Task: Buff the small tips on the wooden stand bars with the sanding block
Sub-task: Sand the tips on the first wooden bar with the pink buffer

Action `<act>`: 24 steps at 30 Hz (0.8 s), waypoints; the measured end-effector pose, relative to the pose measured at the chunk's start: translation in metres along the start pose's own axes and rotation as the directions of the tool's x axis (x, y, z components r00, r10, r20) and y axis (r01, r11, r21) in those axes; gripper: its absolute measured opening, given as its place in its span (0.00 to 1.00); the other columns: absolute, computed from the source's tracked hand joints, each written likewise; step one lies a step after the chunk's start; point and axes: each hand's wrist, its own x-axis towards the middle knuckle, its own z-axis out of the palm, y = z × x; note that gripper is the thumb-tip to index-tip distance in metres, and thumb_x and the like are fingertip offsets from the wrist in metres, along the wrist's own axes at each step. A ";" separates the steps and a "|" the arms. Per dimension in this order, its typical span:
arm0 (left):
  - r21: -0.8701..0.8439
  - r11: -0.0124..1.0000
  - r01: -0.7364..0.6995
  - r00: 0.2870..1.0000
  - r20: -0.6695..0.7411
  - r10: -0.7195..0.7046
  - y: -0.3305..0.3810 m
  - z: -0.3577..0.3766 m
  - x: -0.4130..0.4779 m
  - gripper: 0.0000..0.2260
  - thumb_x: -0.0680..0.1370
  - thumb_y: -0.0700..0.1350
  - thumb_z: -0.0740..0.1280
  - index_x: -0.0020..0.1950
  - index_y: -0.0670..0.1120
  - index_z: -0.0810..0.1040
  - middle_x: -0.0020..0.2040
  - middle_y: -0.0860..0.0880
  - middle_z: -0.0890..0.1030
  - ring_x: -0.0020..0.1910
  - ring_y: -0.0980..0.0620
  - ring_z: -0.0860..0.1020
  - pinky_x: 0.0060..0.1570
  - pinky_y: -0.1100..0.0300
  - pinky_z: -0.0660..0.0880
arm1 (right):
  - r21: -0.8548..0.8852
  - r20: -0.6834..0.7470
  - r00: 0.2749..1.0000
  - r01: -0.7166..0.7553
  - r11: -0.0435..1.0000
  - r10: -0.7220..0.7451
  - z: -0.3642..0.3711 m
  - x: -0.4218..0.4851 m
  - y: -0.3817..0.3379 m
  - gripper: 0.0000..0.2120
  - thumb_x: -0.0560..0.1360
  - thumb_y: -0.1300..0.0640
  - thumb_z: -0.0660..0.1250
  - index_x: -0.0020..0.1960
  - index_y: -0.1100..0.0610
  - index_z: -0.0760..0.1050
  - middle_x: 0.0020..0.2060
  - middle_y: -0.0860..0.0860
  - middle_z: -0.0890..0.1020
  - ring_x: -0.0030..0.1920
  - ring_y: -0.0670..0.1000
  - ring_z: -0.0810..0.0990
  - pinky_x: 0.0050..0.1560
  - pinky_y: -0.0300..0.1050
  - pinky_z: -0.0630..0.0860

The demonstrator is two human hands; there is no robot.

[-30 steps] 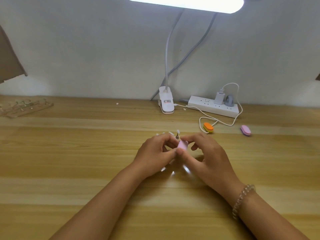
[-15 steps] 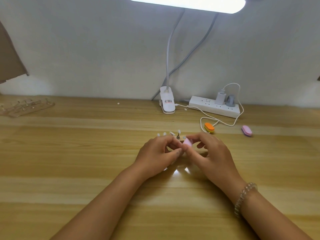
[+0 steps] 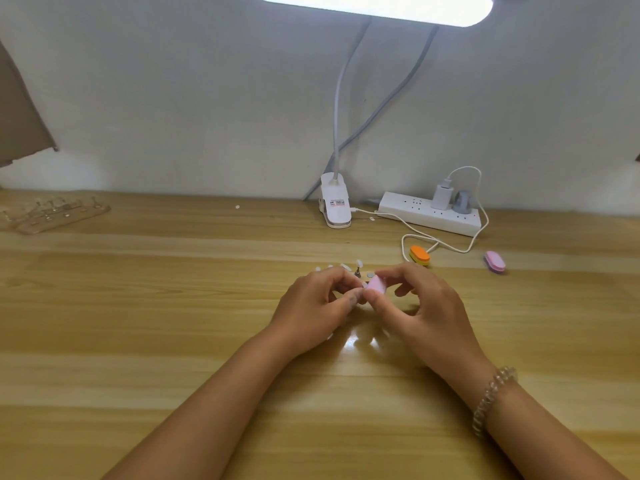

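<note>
The sanding block, a small pink pad, is at the middle of the view, just above the surface, a wide pale wooden top filling the lower half. A long lit lamp hangs at 12 o'clock, and its clip stands at the surface's far edge. The right hand, at 3 o'clock of the block, has its grip pinching the block between thumb and forefinger. The left hand, at 9 o'clock of the block, has its grip curled round the stand, which is mostly hidden. A white power strip lies at 1 o'clock and a clear rack at 10 o'clock. An orange block and a second pink block lie at 2 o'clock, well apart. A bead bracelet circles the right wrist. Small white tips fan out at 12 o'clock of the left knuckles.
</note>
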 end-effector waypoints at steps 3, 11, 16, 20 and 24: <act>-0.004 1.000 -0.012 1.000 0.002 0.012 0.000 -0.001 0.000 0.07 0.79 0.44 0.66 0.48 0.55 0.81 0.41 0.57 0.82 0.33 0.53 0.78 0.43 0.43 0.79 | 0.006 0.033 0.997 0.069 0.998 -0.069 0.002 -0.003 -0.005 0.13 0.71 0.49 0.74 0.53 0.51 0.79 0.46 0.42 0.81 0.45 0.46 0.78 0.47 0.49 0.77; -0.105 0.994 0.025 0.999 -0.020 -0.027 0.001 0.000 0.000 0.04 0.79 0.44 0.68 0.48 0.51 0.82 0.38 0.57 0.82 0.32 0.53 0.78 0.38 0.51 0.77 | -0.013 0.042 0.998 0.052 0.999 -0.052 0.002 -0.004 -0.008 0.14 0.69 0.46 0.75 0.49 0.50 0.77 0.41 0.39 0.80 0.42 0.43 0.78 0.48 0.53 0.76; -0.139 0.990 0.033 0.999 -0.021 -0.037 0.004 0.000 0.000 0.04 0.75 0.49 0.68 0.47 0.52 0.82 0.40 0.55 0.84 0.36 0.45 0.82 0.38 0.47 0.80 | 0.002 0.024 1.000 0.008 1.000 -0.008 0.001 -0.002 -0.004 0.14 0.70 0.43 0.71 0.50 0.51 0.77 0.43 0.41 0.80 0.44 0.45 0.78 0.49 0.54 0.75; -0.140 0.989 0.036 0.999 -0.016 -0.038 0.004 0.000 -0.001 0.07 0.74 0.51 0.66 0.47 0.51 0.82 0.41 0.55 0.83 0.37 0.43 0.82 0.40 0.44 0.81 | -0.016 0.012 0.999 0.044 0.999 -0.044 0.002 -0.004 -0.006 0.12 0.71 0.44 0.72 0.48 0.50 0.77 0.41 0.40 0.80 0.43 0.44 0.78 0.48 0.54 0.75; -0.135 0.990 0.031 0.999 -0.008 -0.032 0.006 -0.001 -0.001 0.04 0.74 0.52 0.67 0.45 0.55 0.81 0.42 0.56 0.83 0.32 0.51 0.78 0.40 0.46 0.79 | -0.135 -0.015 1.000 -0.016 0.991 0.015 0.001 -0.003 0.001 0.09 0.71 0.44 0.70 0.46 0.47 0.75 0.42 0.38 0.79 0.46 0.44 0.77 0.54 0.54 0.71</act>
